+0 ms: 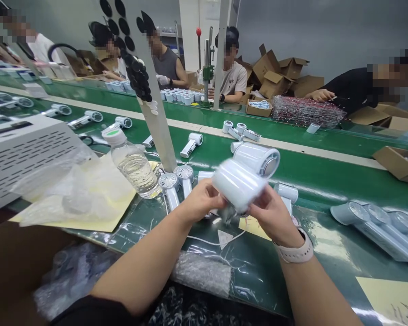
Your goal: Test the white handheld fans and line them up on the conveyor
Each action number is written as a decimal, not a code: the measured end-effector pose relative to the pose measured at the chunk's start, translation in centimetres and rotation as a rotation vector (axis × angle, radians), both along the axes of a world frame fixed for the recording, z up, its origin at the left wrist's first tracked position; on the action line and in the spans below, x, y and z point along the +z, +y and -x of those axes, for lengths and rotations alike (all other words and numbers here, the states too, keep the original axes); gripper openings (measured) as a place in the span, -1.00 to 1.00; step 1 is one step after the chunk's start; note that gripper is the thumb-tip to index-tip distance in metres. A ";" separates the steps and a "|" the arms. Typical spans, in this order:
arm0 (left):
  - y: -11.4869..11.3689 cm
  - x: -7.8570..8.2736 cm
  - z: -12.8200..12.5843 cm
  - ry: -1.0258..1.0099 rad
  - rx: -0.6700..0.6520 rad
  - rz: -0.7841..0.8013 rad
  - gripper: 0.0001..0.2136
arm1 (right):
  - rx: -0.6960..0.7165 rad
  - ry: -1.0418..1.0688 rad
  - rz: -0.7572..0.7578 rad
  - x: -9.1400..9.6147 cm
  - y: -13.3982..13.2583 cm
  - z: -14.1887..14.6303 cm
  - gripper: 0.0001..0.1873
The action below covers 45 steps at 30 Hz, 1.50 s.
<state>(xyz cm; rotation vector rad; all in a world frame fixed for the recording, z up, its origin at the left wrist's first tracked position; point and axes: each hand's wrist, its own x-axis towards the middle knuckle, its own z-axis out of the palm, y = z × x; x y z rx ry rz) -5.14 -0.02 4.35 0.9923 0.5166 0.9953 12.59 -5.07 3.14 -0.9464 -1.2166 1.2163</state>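
Note:
A pale blue, cylinder-headed handheld fan point(240, 183), smeared by motion, is held up in front of me between both hands. My left hand point(204, 199) grips its left side with thumb and fingers, and my right hand point(274, 210), with a pale watch strap at the wrist, grips the right side. The fan's lower end is blurred. Just behind it sits another large fan head point(258, 158). Two fans with round grilles point(169, 182) stand left of my hands. One more fan point(287, 194) lies partly hidden behind my right hand. Below runs a white cable point(204, 241).
A bottle of clear liquid point(134, 170) stands by a post point(161, 131). Several fans point(377, 231) lie in a row at right. Bubble wrap point(204, 271) rests at the front edge. Beyond the green conveyor point(211, 149), several people work near cardboard boxes point(275, 83).

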 end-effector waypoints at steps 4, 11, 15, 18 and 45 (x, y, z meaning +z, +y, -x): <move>1.2 -0.6 -0.5 -0.051 0.167 0.008 -0.51 | 0.001 0.045 0.069 -0.5 0.6 0.3 -0.39; 0.9 -0.5 -0.4 -0.073 0.071 0.125 -0.48 | -0.050 0.207 0.165 -1.2 0.6 1.3 -0.51; 0.5 -0.3 -0.6 -0.053 0.069 0.104 -0.54 | -0.040 0.248 0.169 -0.9 0.5 0.9 -0.54; 0.5 -0.2 -0.7 -0.056 0.069 0.074 -0.55 | 0.007 0.219 0.141 -0.7 0.3 0.9 -0.59; 0.1 0.0 -0.9 -0.088 -0.042 0.030 -0.54 | 0.015 0.230 0.107 -0.3 0.6 0.2 -0.59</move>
